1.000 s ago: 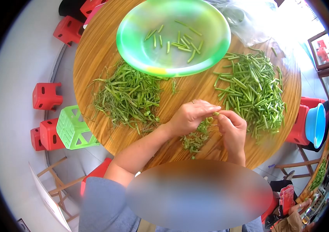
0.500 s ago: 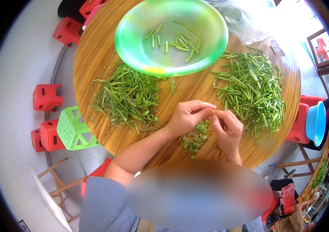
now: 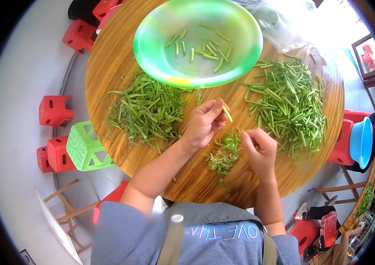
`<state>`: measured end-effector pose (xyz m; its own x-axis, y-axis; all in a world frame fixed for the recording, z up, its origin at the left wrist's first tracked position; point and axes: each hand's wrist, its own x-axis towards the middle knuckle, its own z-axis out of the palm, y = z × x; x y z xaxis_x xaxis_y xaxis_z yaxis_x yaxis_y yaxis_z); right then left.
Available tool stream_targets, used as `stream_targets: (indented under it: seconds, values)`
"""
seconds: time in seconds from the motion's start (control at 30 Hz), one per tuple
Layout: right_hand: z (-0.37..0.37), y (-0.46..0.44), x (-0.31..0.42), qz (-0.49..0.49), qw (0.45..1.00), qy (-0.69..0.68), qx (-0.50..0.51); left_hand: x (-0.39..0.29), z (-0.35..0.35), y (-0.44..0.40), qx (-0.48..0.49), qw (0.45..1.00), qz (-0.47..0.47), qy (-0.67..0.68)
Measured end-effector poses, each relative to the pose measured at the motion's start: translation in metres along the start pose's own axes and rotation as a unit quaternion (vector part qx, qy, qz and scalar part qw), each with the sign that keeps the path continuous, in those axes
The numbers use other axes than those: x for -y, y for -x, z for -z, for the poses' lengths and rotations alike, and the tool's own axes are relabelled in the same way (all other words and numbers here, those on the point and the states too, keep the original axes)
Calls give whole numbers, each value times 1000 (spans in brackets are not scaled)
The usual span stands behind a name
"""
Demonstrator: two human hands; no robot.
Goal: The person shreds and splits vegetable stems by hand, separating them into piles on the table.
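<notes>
My left hand pinches a short green stem piece between thumb and fingers, above the table. To its right, my right hand is closed, thumb pressed to the fingers; anything small in it is hidden. Below and between both hands lies a little heap of curled green peel strips. A large pile of cut green stems spreads to the right. On the left is a heap of thin green leafy scraps. A green and white basin behind my hands holds several stem pieces.
All this rests on a round wooden table. A clear plastic bag lies at its far right. Red stools and a green stool stand at the left. At the right, a blue basin sits by a red stool.
My hands were together at the fingertips; they have now separated. My left hand has moved up and turned, showing the stem piece. My right hand stays near its place.
</notes>
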<state>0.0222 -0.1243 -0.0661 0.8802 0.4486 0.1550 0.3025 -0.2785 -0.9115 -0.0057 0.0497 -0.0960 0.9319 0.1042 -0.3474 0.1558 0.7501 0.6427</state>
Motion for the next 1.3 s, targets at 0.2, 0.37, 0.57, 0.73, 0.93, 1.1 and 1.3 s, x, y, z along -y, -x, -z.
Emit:
stream_targets:
  seconds: [0.2, 0.37, 0.57, 0.73, 0.93, 1.1, 1.3]
  values:
    - [-6, 0, 0, 44, 997, 31, 47, 4, 2, 0, 17, 999, -18, -24]
    - [-5, -1, 5, 53, 995, 76, 48, 6, -4, 4, -13, 993, -54, -103]
    - [-6, 0, -2, 69, 997, 24, 7, -1, -15, 15, -16, 973, -169, -155]
    - [-4, -1, -6, 149, 988, 30, 17, -20, -34, 37, -52, 928, -289, -231]
    - [-8, 6, -5, 82, 995, 54, 36, -58, -43, 36, -118, 774, -488, -385]
    - [-9, 7, -2, 94, 993, 51, 39, -94, -48, 6, -220, 596, -470, -613]
    - [-11, 7, -8, 161, 984, 62, 38, -75, -57, 3, -120, 650, -454, -598]
